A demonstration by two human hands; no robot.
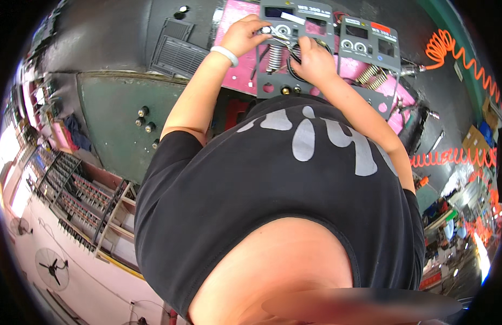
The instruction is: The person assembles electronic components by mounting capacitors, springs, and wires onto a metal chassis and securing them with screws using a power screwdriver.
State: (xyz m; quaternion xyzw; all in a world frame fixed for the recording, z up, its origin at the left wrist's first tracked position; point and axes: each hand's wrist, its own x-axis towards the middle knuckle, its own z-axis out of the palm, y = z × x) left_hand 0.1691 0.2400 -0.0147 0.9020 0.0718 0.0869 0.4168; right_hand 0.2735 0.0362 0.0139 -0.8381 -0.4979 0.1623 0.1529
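On a grey front panel with a dark display window, dials and a coiled metal spring, both my hands are at work. My left hand is closed, thumb and forefinger pinching a small round silver-white knob at the panel's left side. My right hand is closed around a slim plier-like tool, its metal jaws reaching left toward that knob. A loop of black cable curves beside and below my right fingers. Whether the jaws touch the knob is too small to tell.
A second grey panel stands on the right, over pink sheet. Black vented grilles lie at the left. Several small dark knobs sit on the green surface. An orange coiled hose hangs at the far right.
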